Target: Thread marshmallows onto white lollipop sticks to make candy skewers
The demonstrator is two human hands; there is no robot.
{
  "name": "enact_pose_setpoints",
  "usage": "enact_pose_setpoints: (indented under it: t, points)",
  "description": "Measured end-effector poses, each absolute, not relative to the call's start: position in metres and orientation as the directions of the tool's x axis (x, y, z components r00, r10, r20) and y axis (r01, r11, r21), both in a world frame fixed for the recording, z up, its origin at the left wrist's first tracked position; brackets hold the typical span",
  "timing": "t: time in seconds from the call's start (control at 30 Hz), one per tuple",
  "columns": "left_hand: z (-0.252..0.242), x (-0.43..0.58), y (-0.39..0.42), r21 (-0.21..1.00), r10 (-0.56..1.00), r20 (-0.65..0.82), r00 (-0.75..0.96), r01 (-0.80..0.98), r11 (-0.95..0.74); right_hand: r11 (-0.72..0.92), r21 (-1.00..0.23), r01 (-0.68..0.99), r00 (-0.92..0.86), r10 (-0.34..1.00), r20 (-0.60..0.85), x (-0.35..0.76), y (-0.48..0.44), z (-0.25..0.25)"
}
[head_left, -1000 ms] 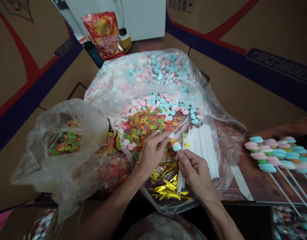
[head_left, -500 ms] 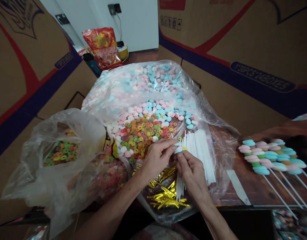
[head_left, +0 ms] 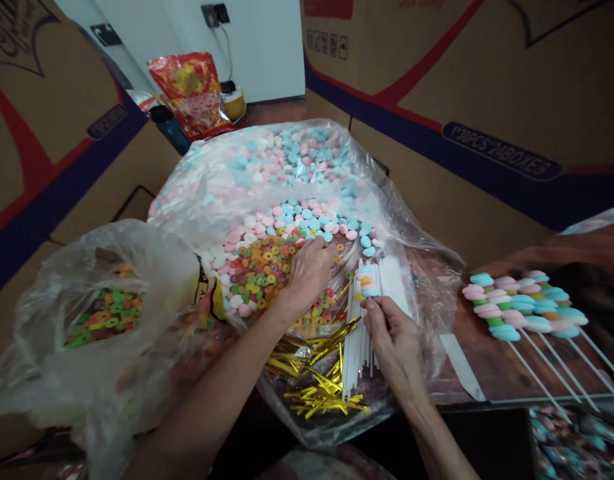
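Observation:
My right hand [head_left: 394,333] pinches a candy skewer [head_left: 369,281], its stacked blue and pink sweets pointing up and away over a bundle of white sticks [head_left: 354,360]. To the left, my left hand [head_left: 311,267] reaches down at the far side of a heap of colourful ring gummies [head_left: 261,275], beside pink, blue and white oval candies [head_left: 307,213]. Its fingertips are hidden behind the back of the hand. Gold twist ties [head_left: 327,395] lie nearer to me, between my forearms.
Finished-looking candy skewers [head_left: 524,303] lie at the right on the brown table [head_left: 451,313]. A clear bag of ring gummies [head_left: 107,313] stands at the left. Large cardboard boxes [head_left: 437,87] flank both sides; a red snack bag [head_left: 191,93] stands at the back.
My left hand has left the skewer and moved up and left to the candy heap. The right hand still holds the skewer, now showing more of its stacked sweets. The view has shifted slightly.

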State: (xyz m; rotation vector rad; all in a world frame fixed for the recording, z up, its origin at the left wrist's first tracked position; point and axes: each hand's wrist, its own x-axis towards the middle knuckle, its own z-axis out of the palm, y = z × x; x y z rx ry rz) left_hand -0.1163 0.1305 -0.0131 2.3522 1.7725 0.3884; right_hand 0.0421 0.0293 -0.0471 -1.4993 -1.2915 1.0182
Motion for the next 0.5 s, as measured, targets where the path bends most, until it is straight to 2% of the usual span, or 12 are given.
enact_pose_setpoints:
  t: [0.07, 0.13, 0.27, 0.33, 0.43, 0.5]
  points:
    - [-0.0119, -0.1160, 0.1314, 0.367, 0.966, 0.120, 0.230, 0.893, -0.258, -0.069, -0.960, 0.273, 0.118, 0.992, -0.038, 0.0422, 0.0286, -0.0509]
    - [-0.0105, -0.1148, 0.1329, 0.381, 0.965, 0.127, 0.228, 0.887, -0.260, -0.071, -0.961, 0.269, 0.110, 0.993, -0.043, 0.0423, 0.0281, -0.0532]
    - [-0.0113, -0.1097, 0.1360, 0.241, 0.934, 0.053, 0.353, 0.903, -0.355, -0.071, -0.959, 0.273, 0.105, 0.994, -0.044, 0.0419, 0.0275, -0.0557]
    - [-0.0130, -0.1076, 0.1373, 0.224, 0.917, 0.005, 0.399, 0.893, -0.389, -0.065, -0.958, 0.279, 0.105, 0.994, -0.037, 0.0416, 0.0275, -0.0562]
    - [-0.0139, -0.1065, 0.1378, 0.306, 0.928, 0.018, 0.372, 0.882, -0.359, -0.059, -0.961, 0.270, 0.105, 0.994, -0.032, 0.0415, 0.0277, -0.0540]
    - [-0.0120, -0.1077, 0.1364, 0.471, 0.948, 0.081, 0.307, 0.827, -0.308, -0.057, -0.967, 0.248, 0.095, 0.995, -0.035, 0.0420, 0.0274, -0.0493]
